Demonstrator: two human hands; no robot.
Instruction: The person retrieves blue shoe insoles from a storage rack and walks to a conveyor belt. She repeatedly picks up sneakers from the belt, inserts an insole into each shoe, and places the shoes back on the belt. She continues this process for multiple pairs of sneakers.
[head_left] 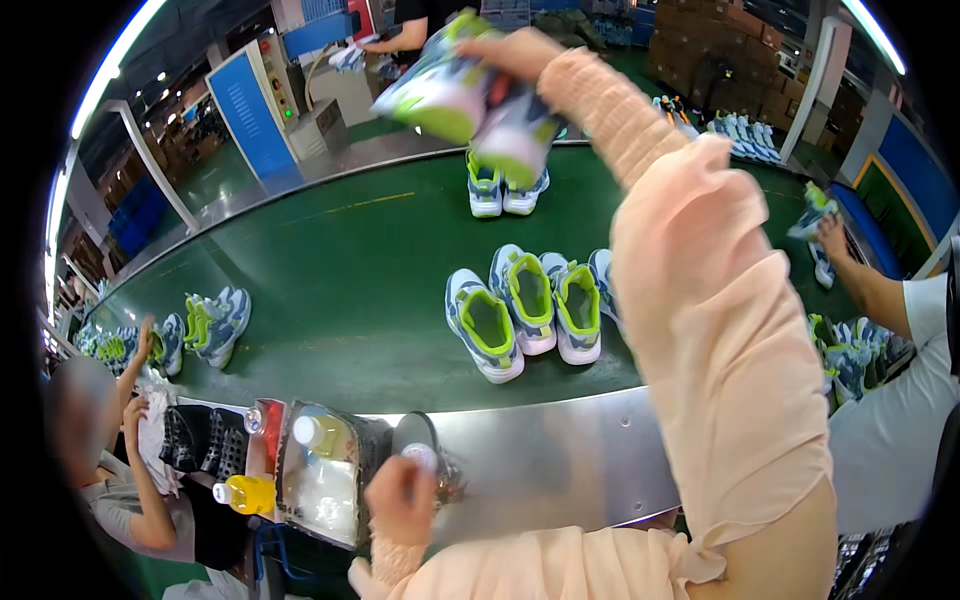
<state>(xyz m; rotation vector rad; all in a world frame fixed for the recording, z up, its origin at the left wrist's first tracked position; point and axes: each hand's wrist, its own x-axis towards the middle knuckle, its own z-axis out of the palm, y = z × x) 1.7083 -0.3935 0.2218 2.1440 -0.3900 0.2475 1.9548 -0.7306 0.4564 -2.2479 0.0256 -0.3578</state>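
My right hand [512,52] is raised over the far side of a green conveyor belt [330,260]. It grips a pair of sneakers [445,100], white and blue with lime green, smeared by motion. Just below them another pair of sneakers [503,190] stands on the belt. Nearer to me several matching sneakers [525,295] sit in a row, the rightmost partly behind my right sleeve. My left hand [402,500] is low over the metal ledge, its fingers curled closed beside a round whitish lid [420,458]. Whatever those fingers hold is hidden.
Left of my left hand stands a bin [330,485] with bottles, beside a yellow bottle [245,494]. A metal ledge [560,450] borders the belt. A co-worker [150,500] works at the left; another person's hand [832,238] holds a sneaker at the right. More sneakers [218,325] stand at the left.
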